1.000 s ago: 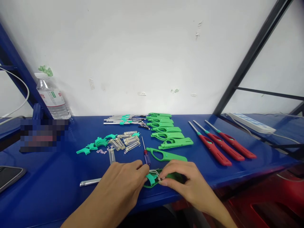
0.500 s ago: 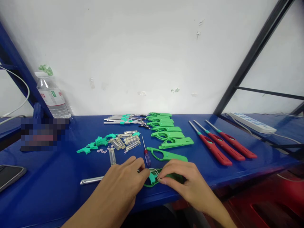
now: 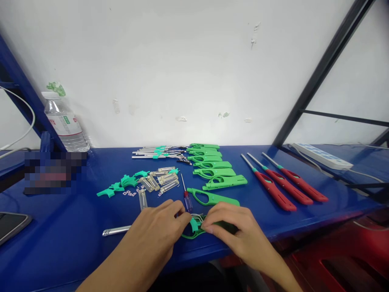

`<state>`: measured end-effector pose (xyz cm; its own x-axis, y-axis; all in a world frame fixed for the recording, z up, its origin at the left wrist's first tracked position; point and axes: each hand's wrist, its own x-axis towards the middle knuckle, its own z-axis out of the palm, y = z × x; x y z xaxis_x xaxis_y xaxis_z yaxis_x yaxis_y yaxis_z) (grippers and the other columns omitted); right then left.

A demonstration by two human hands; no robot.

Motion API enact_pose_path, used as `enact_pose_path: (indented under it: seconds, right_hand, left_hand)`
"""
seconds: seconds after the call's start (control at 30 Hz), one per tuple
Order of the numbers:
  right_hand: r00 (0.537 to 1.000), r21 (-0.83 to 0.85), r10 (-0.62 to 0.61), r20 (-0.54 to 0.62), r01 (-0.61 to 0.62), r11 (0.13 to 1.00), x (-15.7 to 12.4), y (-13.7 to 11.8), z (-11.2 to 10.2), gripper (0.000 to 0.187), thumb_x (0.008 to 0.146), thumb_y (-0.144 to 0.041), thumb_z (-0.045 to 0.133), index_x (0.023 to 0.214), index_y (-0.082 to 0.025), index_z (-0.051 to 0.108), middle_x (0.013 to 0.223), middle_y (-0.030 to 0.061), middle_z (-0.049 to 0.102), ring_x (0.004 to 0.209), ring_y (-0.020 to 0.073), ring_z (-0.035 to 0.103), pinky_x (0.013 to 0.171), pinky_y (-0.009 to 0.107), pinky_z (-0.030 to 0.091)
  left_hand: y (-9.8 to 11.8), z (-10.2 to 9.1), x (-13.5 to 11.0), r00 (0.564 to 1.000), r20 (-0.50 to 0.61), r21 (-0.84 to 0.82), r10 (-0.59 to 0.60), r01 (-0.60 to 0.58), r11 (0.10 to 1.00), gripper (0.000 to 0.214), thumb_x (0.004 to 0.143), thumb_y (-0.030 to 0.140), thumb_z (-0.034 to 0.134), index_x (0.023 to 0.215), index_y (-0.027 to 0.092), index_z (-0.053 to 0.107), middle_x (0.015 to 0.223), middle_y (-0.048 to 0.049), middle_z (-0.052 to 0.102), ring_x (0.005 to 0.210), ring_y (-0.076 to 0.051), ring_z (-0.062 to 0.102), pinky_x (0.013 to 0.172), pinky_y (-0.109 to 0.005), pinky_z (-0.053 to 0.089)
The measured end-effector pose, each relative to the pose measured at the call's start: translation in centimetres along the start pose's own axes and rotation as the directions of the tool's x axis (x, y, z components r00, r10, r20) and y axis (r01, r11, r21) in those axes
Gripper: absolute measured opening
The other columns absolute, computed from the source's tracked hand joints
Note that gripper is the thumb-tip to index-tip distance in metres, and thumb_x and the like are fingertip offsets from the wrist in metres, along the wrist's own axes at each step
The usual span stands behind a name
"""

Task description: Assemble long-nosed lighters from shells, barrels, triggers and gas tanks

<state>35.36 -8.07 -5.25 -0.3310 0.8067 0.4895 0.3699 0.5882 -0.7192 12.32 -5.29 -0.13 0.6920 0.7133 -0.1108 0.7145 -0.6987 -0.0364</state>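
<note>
At the front of the table lies an open green lighter shell (image 3: 189, 236), partly covered by both hands. A teal trigger (image 3: 193, 225) and thin wires (image 3: 198, 217) show inside it. The lighter's silver metal tube (image 3: 117, 230) sticks out leftward from under my left hand (image 3: 161, 227). That hand is closed, its fingers pressed on the lighter beside the trigger. My right hand (image 3: 235, 227) is closed in a pinch over the shell, right of the trigger. Whatever lies between its thumb and finger is hidden. A screwdriver (image 3: 187, 200) rests just beyond the hands.
Green lighter shells (image 3: 214, 164) lie in a column behind, beside metal tubes with wires (image 3: 158, 154). Clear fuel tanks (image 3: 167, 180) and teal triggers (image 3: 129, 181) are left of centre. Three red lighters (image 3: 275, 190) lie right. A phone (image 3: 12, 225), water bottle (image 3: 67, 125) and power strip (image 3: 323, 156) stand around.
The view has shifted slightly. My right fingertips have moved a little over the shell, and the small metallic bit seen at them is now hidden. My left hand stays on the lighter.
</note>
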Motion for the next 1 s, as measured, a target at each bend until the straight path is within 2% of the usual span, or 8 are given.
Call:
enact_pose_path:
  seconds: [0.17,0.37,0.5,0.57,0.8,1.0]
  right_hand:
    - [1.0,0.004,-0.005,-0.016,0.005,1.0,-0.1,0.03,0.05,0.013,0.101,-0.016,0.073,0.097,-0.026,0.08,0.093,-0.0014,0.079,0.086,0.016,0.073,0.082,0.026,0.055]
    - [1.0,0.005,0.0,-0.007,0.0,1.0,-0.13,0.04,0.02,0.013,0.101,-0.015,0.073,0.097,-0.026,0.08,0.094,-0.0015,0.079,0.088,0.0157,0.073,0.083,0.026,0.055]
    - [1.0,-0.007,0.017,0.016,-0.017,1.0,-0.06,-0.04,-0.09,0.011,0.1,-0.017,0.074,0.097,-0.025,0.08,0.093,-0.0012,0.079,0.087,0.0163,0.073,0.082,0.027,0.055]
    - [0.999,-0.011,0.026,0.021,-0.026,1.0,-0.04,-0.09,-0.09,0.011,0.1,-0.017,0.074,0.096,-0.026,0.08,0.093,-0.0015,0.079,0.086,0.0162,0.072,0.082,0.027,0.054]
    - [0.998,-0.029,0.059,-0.008,-0.059,0.998,-0.09,0.15,0.02,0.008,0.095,-0.018,0.08,0.093,-0.026,0.08,0.089,-0.0027,0.08,0.083,0.0172,0.072,0.079,0.028,0.052]
    - [0.993,-0.025,0.119,-0.023,-0.12,0.992,0.09,0.33,-0.01,0.011,0.089,-0.018,0.087,0.09,-0.027,0.08,0.088,-0.0044,0.081,0.084,0.0164,0.072,0.08,0.028,0.051]
  left_hand:
    - [0.08,-0.23,0.22,0.999,0.039,-0.006,-0.012,0.012,1.0,0.063,0.091,-0.011,0.043,0.134,0.027,0.069,0.126,-0.0071,0.073,0.113,-0.029,0.074,0.078,-0.038,0.064]
    - [0.34,-0.43,0.08,1.0,0.024,-0.034,-0.013,0.014,0.999,0.054,0.094,-0.007,0.045,0.129,0.025,0.071,0.121,-0.0076,0.073,0.109,-0.029,0.073,0.074,-0.038,0.063]
    - [0.68,-0.08,-0.44,0.996,-0.088,-0.105,-0.003,-0.006,0.994,0.028,0.107,0.015,0.049,0.117,0.023,0.074,0.114,-0.0073,0.071,0.102,-0.03,0.073,0.074,-0.042,0.061]
    - [0.77,0.18,-0.57,0.99,-0.138,-0.127,-0.001,-0.017,0.992,0.022,0.108,0.024,0.054,0.116,0.024,0.074,0.113,-0.007,0.071,0.101,-0.029,0.072,0.075,-0.041,0.06]
    - [0.91,0.31,-0.31,0.997,-0.077,-0.084,-0.013,0.006,0.996,0.018,0.106,0.02,0.058,0.116,0.024,0.073,0.113,-0.0067,0.072,0.103,-0.032,0.073,0.072,-0.042,0.06]
    - [0.91,0.36,-0.31,0.998,-0.057,-0.067,-0.014,0.01,0.998,0.019,0.107,0.019,0.054,0.113,0.024,0.072,0.113,-0.0072,0.072,0.103,-0.031,0.072,0.072,-0.041,0.059]
